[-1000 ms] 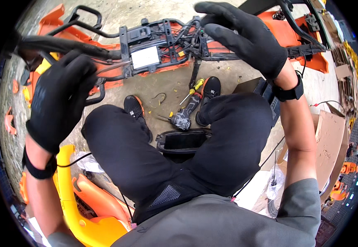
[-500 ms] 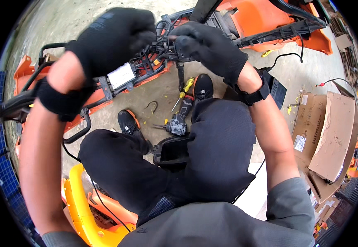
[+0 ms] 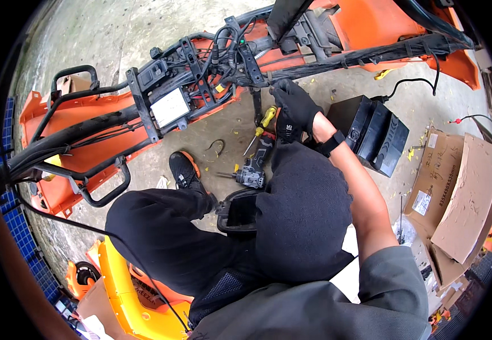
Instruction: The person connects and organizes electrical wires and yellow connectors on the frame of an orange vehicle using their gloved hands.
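Observation:
My right hand [image 3: 295, 113], in a black glove with a wristband behind it, hangs just in front of the orange and black vehicle frame [image 3: 192, 116]. Its fingers are curled together; whatever is in them, if anything, is hidden. Closest to it is the frame's lower rail. Bundled black wires and connectors [image 3: 229, 54] run across the frame's middle, beside a white box-shaped part [image 3: 169, 107]. Below my right hand a yellow-handled screwdriver [image 3: 265, 122] and a cordless power driver [image 3: 254, 167] lie on the floor. My left hand is out of view; only a blurred forearm shows at the left rim.
A black battery-like case [image 3: 367, 136] with a cable stands right of my hand. Beyond it is an opened cardboard box [image 3: 450, 192]. A black open tray [image 3: 240, 212] sits between my legs. Yellow and orange panels [image 3: 122, 283] lie at lower left.
Both hands have left the wires. My left hand has gone out of the picture to the left, and my right hand has come down toward my knee. The wiring is now uncovered.

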A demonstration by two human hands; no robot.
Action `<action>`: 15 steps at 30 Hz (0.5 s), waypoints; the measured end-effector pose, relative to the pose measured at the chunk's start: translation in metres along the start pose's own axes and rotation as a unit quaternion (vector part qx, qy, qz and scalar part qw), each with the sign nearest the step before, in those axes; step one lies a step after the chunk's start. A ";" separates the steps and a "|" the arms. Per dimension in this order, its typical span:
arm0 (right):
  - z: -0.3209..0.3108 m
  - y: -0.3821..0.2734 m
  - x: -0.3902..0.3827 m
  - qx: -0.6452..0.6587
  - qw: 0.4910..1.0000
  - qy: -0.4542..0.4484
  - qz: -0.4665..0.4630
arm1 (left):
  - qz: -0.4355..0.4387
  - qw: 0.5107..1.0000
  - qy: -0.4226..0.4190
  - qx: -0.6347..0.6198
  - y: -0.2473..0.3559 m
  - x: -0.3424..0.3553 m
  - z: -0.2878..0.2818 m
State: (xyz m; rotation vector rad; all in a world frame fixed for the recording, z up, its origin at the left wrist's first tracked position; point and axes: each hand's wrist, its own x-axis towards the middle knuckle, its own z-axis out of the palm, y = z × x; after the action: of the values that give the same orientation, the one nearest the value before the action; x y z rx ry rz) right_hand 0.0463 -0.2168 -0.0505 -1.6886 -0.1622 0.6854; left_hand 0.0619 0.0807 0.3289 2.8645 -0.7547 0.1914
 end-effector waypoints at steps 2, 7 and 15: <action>0.010 -0.001 0.001 0.016 1.000 -0.015 -0.019 | -0.010 0.998 -0.049 -0.047 0.020 0.012 0.009; -0.014 -0.001 -0.025 0.085 0.994 0.001 0.069 | -0.085 0.954 -0.125 -0.259 0.034 0.020 0.124; 0.005 -0.013 -0.012 0.160 0.982 -0.093 0.036 | -0.291 0.915 0.047 -0.276 0.040 -0.077 0.284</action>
State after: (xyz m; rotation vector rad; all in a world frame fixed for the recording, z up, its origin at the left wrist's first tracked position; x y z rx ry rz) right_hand 0.0371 -0.2156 -0.0347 -1.3276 -0.1154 0.8754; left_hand -0.0015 0.0269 0.0443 2.3699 0.0885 0.0229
